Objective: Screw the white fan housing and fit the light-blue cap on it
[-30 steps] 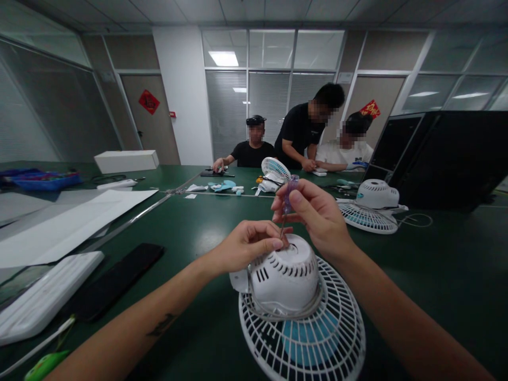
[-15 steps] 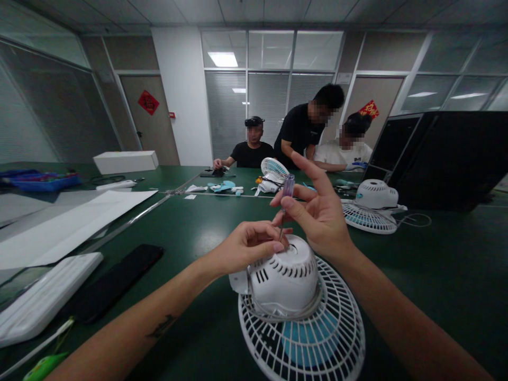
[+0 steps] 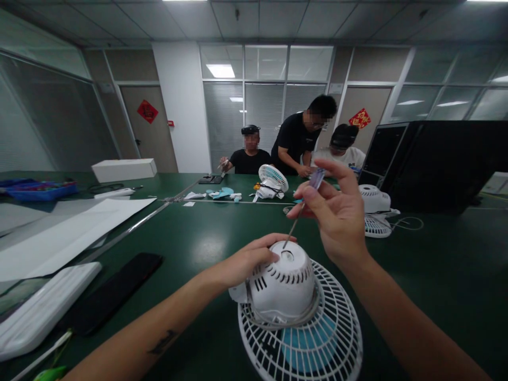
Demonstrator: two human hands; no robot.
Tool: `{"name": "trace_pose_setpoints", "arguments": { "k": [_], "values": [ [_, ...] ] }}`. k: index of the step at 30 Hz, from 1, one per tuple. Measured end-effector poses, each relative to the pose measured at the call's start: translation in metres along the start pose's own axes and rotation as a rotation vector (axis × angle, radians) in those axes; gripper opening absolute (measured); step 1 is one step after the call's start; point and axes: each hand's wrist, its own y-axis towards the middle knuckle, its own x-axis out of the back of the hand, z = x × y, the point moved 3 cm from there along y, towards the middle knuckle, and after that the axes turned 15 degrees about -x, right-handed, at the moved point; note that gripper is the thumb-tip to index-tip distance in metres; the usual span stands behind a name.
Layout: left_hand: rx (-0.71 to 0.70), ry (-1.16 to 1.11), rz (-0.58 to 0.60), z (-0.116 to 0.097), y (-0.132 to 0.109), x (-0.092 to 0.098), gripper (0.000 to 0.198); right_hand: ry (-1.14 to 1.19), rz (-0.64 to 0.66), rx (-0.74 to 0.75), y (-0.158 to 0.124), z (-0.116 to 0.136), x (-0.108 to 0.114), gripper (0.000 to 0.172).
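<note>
A small white fan (image 3: 301, 323) lies face down on the green table (image 3: 198, 233), its round motor housing (image 3: 283, 283) up and blue blades showing through the grille. My left hand (image 3: 248, 259) rests curled on the housing's top left, steadying it. My right hand (image 3: 337, 211) pinches a small screwdriver (image 3: 302, 209) with a clear purple handle, held tilted above the housing; its tip hangs just over the top of the housing.
A black phone (image 3: 115, 291) and a white keyboard-like slab (image 3: 43, 307) lie at the left, with white sheets (image 3: 63, 233) behind. Another white fan (image 3: 373, 209) sits at the right by a black monitor (image 3: 436, 164). Three people work at the far end.
My right hand has lifted the screwdriver out of the housing and tilted it to the right. My left fingers have let go of the shaft and settled on the housing. The view has tipped up a little.
</note>
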Motion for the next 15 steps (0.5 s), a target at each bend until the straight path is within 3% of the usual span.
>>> {"name": "trace_pose_setpoints", "arguments": {
  "k": [4,7,9,12,15],
  "values": [
    [-0.021,0.063,0.01,-0.001,0.0,-0.001,0.053,-0.156,-0.11,-0.149,0.003,0.0,0.034,0.054],
    [-0.035,0.102,0.04,0.0,0.001,0.0,0.053,-0.542,-0.156,-0.225,-0.004,-0.017,0.069,0.052],
    [-0.056,0.125,0.048,0.0,0.002,0.0,0.052,-0.864,-0.106,-0.314,-0.012,-0.037,0.094,0.042],
    [-0.068,0.154,0.055,0.002,0.002,0.0,0.052,-1.229,0.093,-0.539,-0.031,-0.072,0.128,0.034],
    [-0.071,0.16,0.065,0.002,0.002,-0.001,0.055,-1.346,0.198,-0.628,-0.051,-0.094,0.152,0.032]
  ]
}}
